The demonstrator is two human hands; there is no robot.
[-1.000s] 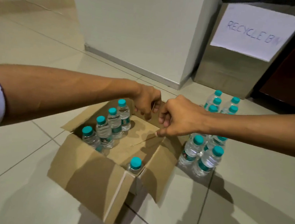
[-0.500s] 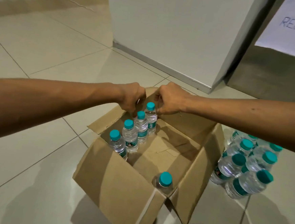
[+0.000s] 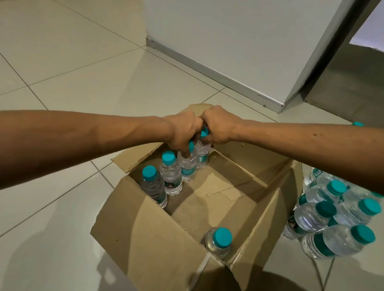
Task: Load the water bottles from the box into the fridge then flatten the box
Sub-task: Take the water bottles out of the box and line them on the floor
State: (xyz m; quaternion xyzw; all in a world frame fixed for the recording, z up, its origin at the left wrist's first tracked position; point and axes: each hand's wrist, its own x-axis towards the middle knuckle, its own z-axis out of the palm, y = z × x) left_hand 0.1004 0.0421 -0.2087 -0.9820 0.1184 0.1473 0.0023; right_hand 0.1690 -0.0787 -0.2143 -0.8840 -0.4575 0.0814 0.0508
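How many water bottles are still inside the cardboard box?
5: four in a row along the left wall, the far two gripped by hands, one at the near corner.

Brown cardboard box (image 3: 156,241); clear bottles (image 3: 171,176), teal caps (image 3: 222,237); beige floor tiles (image 3: 55,54).

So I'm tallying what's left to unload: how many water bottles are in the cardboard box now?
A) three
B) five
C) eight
B: a row of four stands along the cardboard box's left wall, and a lone bottle sits in the near corner.
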